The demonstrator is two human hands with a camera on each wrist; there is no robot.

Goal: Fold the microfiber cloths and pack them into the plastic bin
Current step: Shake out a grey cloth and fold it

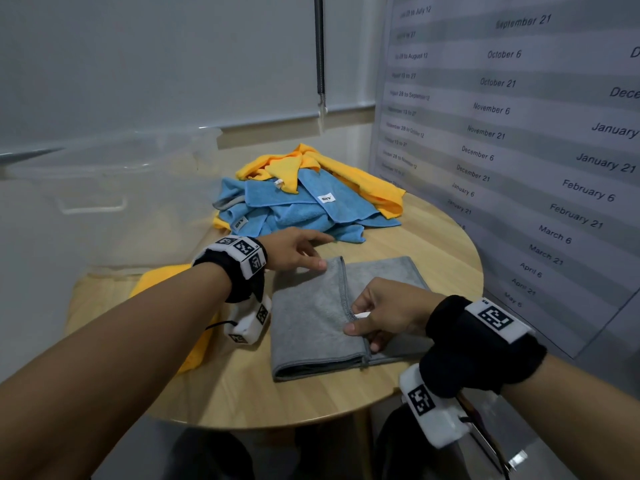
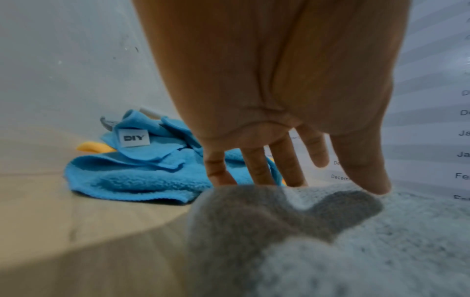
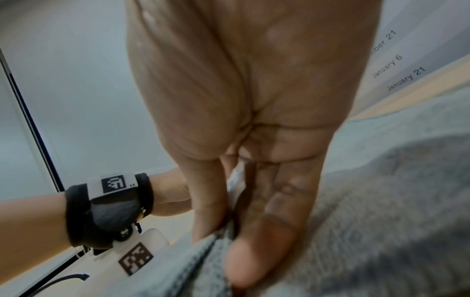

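Note:
A grey microfiber cloth (image 1: 311, 327) lies folded on the round wooden table (image 1: 277, 403), its hemmed edge running down the middle. My left hand (image 1: 317, 254) reaches to the cloth's far left corner with its fingers straight and the thumb resting on the fabric (image 2: 356, 241). My right hand (image 1: 360, 323) pinches the hem of the top layer between thumb and fingers, which the right wrist view shows close up on the grey cloth (image 3: 381, 221). Behind lies a loose pile of blue and yellow cloths (image 1: 304, 199). A clear plastic bin (image 1: 104, 202) stands at the left.
A yellow cloth (image 1: 159, 282) shows by the bin's near side; I cannot tell whether it is inside. A wall poster with dates (image 1: 519, 133) stands close along the right. The table edge curves near my arms.

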